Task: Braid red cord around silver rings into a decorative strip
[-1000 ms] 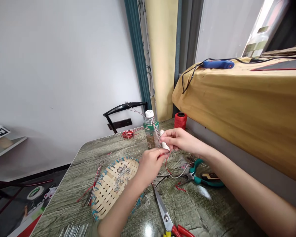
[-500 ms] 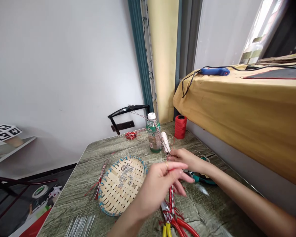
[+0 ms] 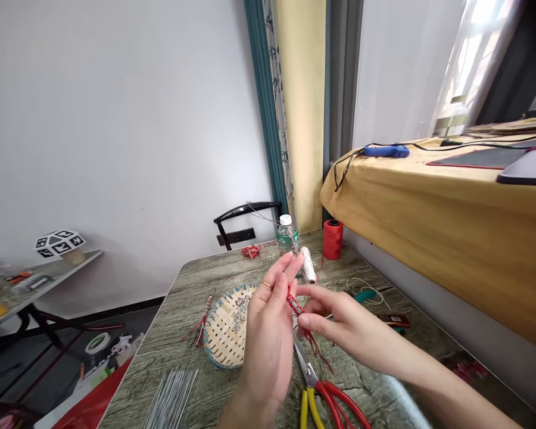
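Note:
My left hand [image 3: 268,333] is raised over the table, fingers upright and pressed together, pinching a red braided cord [image 3: 295,304]. My right hand [image 3: 339,325] comes in from the right and pinches the same cord just below, its loose red ends [image 3: 315,348] hanging down. The cord runs up and back toward a white spool [image 3: 308,264] and a small bottle [image 3: 287,235]. A woven basket [image 3: 226,333] with metal rings in it lies left of my left hand.
Scissors [image 3: 315,387] with red and yellow handles lie on the wooden table [image 3: 174,357] under my hands. Thin metal rods [image 3: 170,399] lie front left. A red thread spool [image 3: 333,238], teal pliers [image 3: 366,295], a black chair [image 3: 241,223] and a yellow-draped bench [image 3: 429,196] surround.
Both hands drew back from the spool toward me and rose, taking the red cord along. My left hand turned upright. The view shifted right, so the basket and bottle sit further away.

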`<state>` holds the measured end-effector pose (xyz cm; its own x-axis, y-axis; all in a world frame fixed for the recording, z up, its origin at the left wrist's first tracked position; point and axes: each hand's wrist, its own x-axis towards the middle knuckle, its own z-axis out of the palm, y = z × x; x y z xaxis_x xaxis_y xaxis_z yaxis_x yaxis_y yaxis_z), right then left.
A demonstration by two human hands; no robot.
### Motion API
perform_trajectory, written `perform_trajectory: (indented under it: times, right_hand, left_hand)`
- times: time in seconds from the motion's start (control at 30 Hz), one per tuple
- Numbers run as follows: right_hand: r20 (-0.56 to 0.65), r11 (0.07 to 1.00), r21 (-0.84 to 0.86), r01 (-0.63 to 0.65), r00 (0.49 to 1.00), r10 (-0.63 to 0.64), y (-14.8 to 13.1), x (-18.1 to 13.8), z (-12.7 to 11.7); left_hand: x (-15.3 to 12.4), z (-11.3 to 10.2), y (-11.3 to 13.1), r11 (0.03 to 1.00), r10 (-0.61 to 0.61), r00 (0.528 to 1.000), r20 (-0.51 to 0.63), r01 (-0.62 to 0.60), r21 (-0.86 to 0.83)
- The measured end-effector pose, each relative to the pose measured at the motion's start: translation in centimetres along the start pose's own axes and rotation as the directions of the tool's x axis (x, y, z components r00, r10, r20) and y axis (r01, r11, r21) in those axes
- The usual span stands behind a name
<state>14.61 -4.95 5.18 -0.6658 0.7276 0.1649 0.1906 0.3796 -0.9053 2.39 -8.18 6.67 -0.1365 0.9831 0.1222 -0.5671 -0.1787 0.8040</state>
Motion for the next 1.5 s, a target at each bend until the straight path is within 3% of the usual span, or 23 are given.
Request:
perform_trajectory:
  times: [0.07, 0.13, 0.3, 0.4, 0.6, 0.77, 0.93, 1.13, 1.2, 1.33, 1.5]
  right_hand:
    - [0.032, 0.999, 0.036, -0.028, 0.999, 0.026, 0.0, -0.2, 0.4]
    - [0.068, 0.993, 0.114, -0.037, 0.997, 0.029, -0.1, -0.2, 0.6]
    - [0.136, 0.913, 0.397, -0.096, 0.99, 0.044, -1.2, -0.3, 0.8]
    - [0.128, 0.887, 0.454, -0.088, 0.991, 0.033, -1.7, -0.4, 0.9]
    - [0.101, 0.834, 0.535, -0.133, 0.991, 0.093, -1.6, -0.6, 1.2]
    - [0.22, 0.842, 0.512, -0.169, 0.974, 0.061, -1.9, -1.0, 1.3]
    - [0.133, 0.892, 0.449, -0.045, 0.991, -0.017, -3.3, -1.8, 1.6]
    - [0.124, 0.912, 0.404, -0.068, 0.992, 0.019, -4.4, -2.5, 1.9]
    - [0.16, 0.882, 0.457, -0.116, 0.986, 0.047, -4.2, -2.7, 1.9]
    - [0.242, 0.735, 0.645, -0.211, 0.968, 0.066, -3.5, -2.8, 2.1]
    - [0.293, 0.609, 0.722, -0.327, 0.943, 0.159, -3.1, -2.5, 2.2]
  left_hand:
    - [-0.2, -0.2, 0.3, 0.993, 0.081, 0.996, -0.033, -0.078, 0.092]
    - [-0.3, -0.4, 0.6, 0.992, 0.084, 0.996, -0.029, -0.08, 0.097]
    - [-0.4, -0.4, 1.3, 0.972, -0.185, 0.977, 0.106, 0.198, -0.127]
    - [-0.7, -0.2, 1.3, 0.947, -0.272, 0.945, 0.181, 0.296, -0.121]
    - [-1.5, -0.5, 1.2, 0.993, -0.114, 0.97, 0.214, 0.112, 0.02]
    - [-2.0, -0.4, 2.1, 0.989, -0.14, 0.985, 0.106, 0.133, 0.069]
    - [-2.4, -0.2, 3.1, 0.992, -0.127, 0.991, 0.032, 0.126, 0.029]
    - [-2.6, -0.3, 3.6, 0.995, -0.102, 0.994, 0.033, 0.102, 0.01]
    - [-2.7, -0.4, 3.8, 0.994, -0.108, 0.993, 0.046, 0.108, -0.01]
    - [-2.8, -0.6, 4.0, 0.989, -0.145, 0.988, 0.054, 0.147, -0.025]
    - [-3.0, -0.6, 4.1, 0.98, -0.168, 0.981, 0.097, 0.177, -0.094]
